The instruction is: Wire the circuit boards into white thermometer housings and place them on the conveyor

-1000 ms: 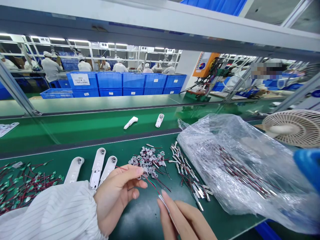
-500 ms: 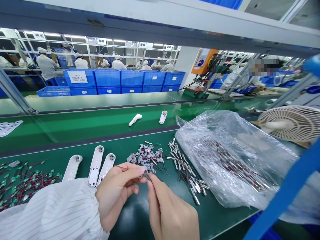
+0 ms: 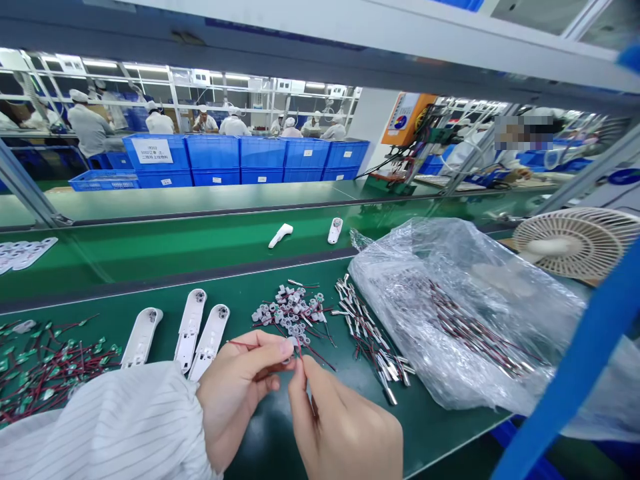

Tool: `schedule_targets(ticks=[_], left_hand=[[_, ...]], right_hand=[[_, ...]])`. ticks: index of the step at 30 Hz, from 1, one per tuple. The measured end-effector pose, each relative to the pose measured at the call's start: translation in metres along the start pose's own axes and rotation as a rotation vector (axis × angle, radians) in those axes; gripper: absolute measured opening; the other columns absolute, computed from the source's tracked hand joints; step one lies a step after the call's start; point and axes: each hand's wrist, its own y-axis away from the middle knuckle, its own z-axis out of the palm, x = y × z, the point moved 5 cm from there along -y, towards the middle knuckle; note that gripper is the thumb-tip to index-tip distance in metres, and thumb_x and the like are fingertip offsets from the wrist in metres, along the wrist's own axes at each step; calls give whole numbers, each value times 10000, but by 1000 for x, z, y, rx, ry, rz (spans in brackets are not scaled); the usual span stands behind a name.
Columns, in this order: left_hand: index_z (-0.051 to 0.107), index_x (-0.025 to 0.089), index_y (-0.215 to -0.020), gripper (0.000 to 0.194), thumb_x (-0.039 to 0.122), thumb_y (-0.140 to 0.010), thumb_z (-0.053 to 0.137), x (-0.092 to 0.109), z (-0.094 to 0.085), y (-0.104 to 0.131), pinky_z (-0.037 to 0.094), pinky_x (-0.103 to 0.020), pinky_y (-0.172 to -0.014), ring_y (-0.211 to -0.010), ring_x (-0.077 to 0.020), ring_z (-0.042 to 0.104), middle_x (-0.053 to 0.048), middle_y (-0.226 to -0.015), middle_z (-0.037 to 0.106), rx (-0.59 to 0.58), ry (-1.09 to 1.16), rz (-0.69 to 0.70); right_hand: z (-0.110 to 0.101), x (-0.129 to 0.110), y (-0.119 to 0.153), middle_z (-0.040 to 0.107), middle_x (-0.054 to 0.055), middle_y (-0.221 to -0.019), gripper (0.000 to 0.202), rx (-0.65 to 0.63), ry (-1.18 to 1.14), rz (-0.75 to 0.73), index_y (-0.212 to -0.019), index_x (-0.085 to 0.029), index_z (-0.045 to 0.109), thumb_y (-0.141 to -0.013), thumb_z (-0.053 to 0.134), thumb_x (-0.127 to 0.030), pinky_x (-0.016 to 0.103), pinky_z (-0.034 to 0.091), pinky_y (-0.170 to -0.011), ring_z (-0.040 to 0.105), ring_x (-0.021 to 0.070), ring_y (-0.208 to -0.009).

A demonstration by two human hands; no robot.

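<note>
Red wire (image 3: pixel 299 347) lies where the fingertips of both hands meet, above the green bench (image 3: pixel 435 433). Left hand (image 3: pixel 237 383): thumb and forefinger pinch the wire, other fingers curled. Right hand (image 3: pixel 350 420): thumb and forefinger pinch it from the near side; anything else within the grip is hidden. Step in hand, as judged: fine two-handed work on the wire. Next move appears to require a light, steady pinch and close fingertip alignment.

Beyond the hands: a heap of ring-shaped, translucent grey caps (image 3: pixel 295 310). Right of it: shiny metal tubes (image 3: pixel 373 340) with thin leads, beside a crinkled, clear plastic bag (image 3: pixel 425 363). Left: smooth, elongated white shells (image 3: pixel 141 340), then tangled green boards (image 3: pixel 55 367) with red leads.
</note>
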Motion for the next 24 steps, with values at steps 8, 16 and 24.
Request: schedule_targets(ticks=[8,16,24], left_hand=[[566,136,-578,114,162,-542,671,25,15,-25,353,-208,-562,-576,-85,459,21,-587,550,-25,-385,249],[562,147,-544,126,123,-551,686,31,76,-77,392,-276,-688,-710,-164,527,-18,-659,593,-298,-920,684],[575,126,-869,183,269,-763,534,92,121,-213,445,-309,-710,-793,-166,558,-46,-861,600,-185,-1482,721]], right_hand=[[58,53,5,184,-118,-451,289,-332,-1363,959,-676,-184,418,-766,432,-458,151,116,-336,142,33,-354],[96,103,9,212,-155,-332,455,-354,-1699,1124,-575,-177,398,-532,642,-559,129,43,-282,98,-20,-260],[111,174,-10,202,-132,-283,499,-180,-1765,1119,-427,-199,292,-561,594,-574,148,93,-268,160,0,-215]])
